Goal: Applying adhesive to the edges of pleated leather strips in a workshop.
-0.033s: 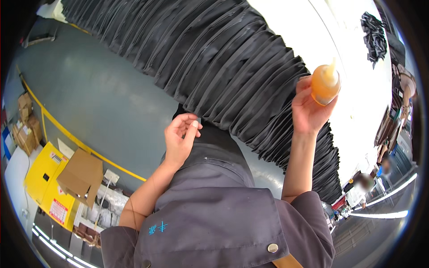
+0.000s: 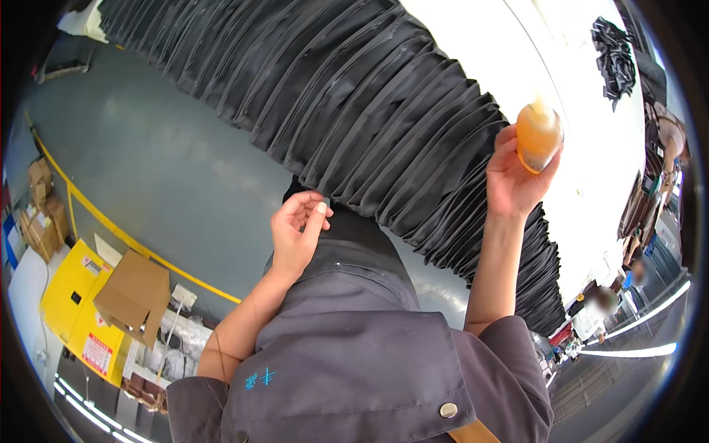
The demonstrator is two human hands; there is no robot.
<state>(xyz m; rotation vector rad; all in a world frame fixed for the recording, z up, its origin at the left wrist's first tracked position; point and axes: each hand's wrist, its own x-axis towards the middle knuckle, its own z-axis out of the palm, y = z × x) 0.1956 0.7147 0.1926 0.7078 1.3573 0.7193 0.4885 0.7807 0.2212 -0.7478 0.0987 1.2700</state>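
Head view: right hand (image 2: 515,184) grips 1 orange bottle (image 2: 538,138).

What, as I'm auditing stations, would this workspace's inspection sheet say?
Surface: long white tabletop.
Job's things: overlapping black fabric pieces along its edge; translucent orange rounded bottle.
Clutter: tangled thin black strips on the tabletop.
Grips: right grip around the bottle; left grip loosely curled, nothing seen in it.
Cables: thin pale cord-like strip, kind unclear.
Surroundings: grey-green floor, yellow floor line, yellow boxy cabinet, brown cardboard box.
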